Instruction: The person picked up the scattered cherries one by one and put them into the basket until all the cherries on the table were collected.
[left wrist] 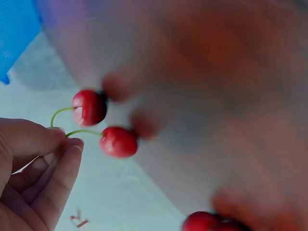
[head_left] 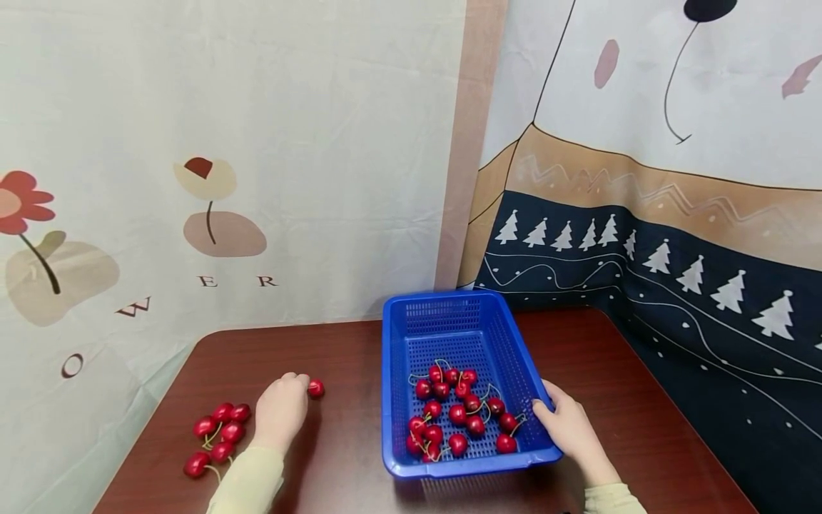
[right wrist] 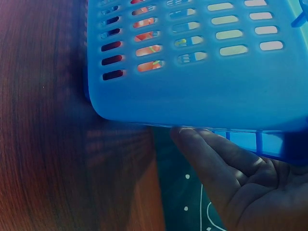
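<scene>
Between thumb and fingertips, my left hand [head_left: 281, 410] pinches the green stems of two red cherries. The left wrist view shows one cherry [left wrist: 89, 108] beside the other cherry [left wrist: 119, 142], both at the tabletop; whether they touch it I cannot tell. From the head, only one cherry [head_left: 315, 388] shows past the knuckles. My right hand [head_left: 571, 425] grips the right rim of a blue plastic basket [head_left: 388, 400], thumb over the edge and fingers beneath, as the right wrist view shows. Inside the basket lie several cherries [head_left: 458, 414] with stems.
Left of my left hand, several more cherries [head_left: 222, 452] lie in a loose group on the glossy brown table [head_left: 347, 457]. A pale printed cloth [head_left: 334, 178] hangs behind the table, and a dark tree-patterned cloth [head_left: 668, 343] borders the right side.
</scene>
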Tool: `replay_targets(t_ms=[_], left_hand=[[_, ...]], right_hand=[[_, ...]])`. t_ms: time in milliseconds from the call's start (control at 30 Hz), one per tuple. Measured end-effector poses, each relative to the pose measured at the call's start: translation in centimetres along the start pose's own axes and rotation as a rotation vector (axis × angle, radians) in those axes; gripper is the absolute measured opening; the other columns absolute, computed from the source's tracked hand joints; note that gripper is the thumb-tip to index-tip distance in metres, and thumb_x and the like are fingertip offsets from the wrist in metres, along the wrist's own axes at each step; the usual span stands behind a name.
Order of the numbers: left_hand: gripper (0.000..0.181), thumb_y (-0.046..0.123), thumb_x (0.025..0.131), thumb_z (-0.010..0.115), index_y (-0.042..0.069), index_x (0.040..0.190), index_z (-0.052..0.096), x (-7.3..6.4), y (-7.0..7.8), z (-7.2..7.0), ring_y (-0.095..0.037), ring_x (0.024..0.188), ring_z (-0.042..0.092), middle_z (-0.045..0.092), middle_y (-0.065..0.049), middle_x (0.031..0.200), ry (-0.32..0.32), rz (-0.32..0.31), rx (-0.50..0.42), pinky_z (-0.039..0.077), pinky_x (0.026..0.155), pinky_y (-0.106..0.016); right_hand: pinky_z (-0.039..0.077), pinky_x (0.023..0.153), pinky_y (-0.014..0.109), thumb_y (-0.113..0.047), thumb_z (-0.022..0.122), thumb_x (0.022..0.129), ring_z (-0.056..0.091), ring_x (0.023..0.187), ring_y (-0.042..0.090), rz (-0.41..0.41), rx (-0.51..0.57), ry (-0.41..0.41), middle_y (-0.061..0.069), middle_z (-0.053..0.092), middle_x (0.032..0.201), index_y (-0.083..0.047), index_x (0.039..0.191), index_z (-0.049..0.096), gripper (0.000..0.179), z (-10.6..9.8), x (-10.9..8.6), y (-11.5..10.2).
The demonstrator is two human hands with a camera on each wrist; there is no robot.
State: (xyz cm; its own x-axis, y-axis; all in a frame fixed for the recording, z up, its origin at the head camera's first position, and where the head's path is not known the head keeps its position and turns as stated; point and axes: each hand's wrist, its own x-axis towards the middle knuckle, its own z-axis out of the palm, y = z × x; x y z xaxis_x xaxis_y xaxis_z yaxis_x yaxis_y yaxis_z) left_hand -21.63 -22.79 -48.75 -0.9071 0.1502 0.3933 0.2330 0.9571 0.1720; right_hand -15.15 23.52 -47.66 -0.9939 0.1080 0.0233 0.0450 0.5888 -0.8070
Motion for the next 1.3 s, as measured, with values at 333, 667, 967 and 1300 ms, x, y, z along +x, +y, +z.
replay_targets(t_ms=[333,667,967,1300], left_hand=[[0.010,-0.003,0.082,0.068,0.006,0.081,0.073,2.5,3.5,-3.2,-0.026,0.072,0.062,0.066,-0.006,0.077,0.058,-0.010,-0.221,0.053,0.067,-0.044],[0.010,0.000,0.083,0.071,0.007,0.086,0.076,5.0,7.9,-6.5,-0.025,0.077,0.063,0.069,-0.006,0.082,0.140,0.051,-0.322,0.053,0.072,-0.042],[0.007,0.002,0.084,0.075,0.006,0.089,0.077,6.5,11.5,-8.3,-0.024,0.078,0.064,0.071,-0.007,0.086,0.167,0.097,-0.388,0.055,0.072,-0.039],[0.011,0.001,0.087,0.071,0.008,0.092,0.078,8.2,14.9,-9.3,-0.020,0.078,0.065,0.073,-0.006,0.092,0.182,0.181,-0.450,0.056,0.072,-0.035]], right_hand=[[0.059,0.066,0.043,-0.008,0.055,0.096,0.071,0.078,0.028,-0.005,0.005,0.005,0.026,0.067,0.110,0.006,0.138,0.049,0.045,-0.1,-0.1,0.0],[0.059,0.066,0.043,-0.008,0.055,0.096,0.071,0.078,0.028,-0.006,0.012,0.003,0.026,0.067,0.111,0.005,0.139,0.049,0.045,-0.1,0.0,0.0],[0.059,0.064,0.042,-0.009,0.057,0.097,0.071,0.077,0.028,-0.024,0.014,0.002,0.026,0.068,0.109,0.007,0.138,0.049,0.045,-0.1,0.0,0.0],[0.059,0.064,0.043,-0.009,0.057,0.097,0.071,0.077,0.028,-0.023,0.014,0.001,0.026,0.068,0.109,0.007,0.137,0.049,0.044,0.0,0.0,-0.1]])
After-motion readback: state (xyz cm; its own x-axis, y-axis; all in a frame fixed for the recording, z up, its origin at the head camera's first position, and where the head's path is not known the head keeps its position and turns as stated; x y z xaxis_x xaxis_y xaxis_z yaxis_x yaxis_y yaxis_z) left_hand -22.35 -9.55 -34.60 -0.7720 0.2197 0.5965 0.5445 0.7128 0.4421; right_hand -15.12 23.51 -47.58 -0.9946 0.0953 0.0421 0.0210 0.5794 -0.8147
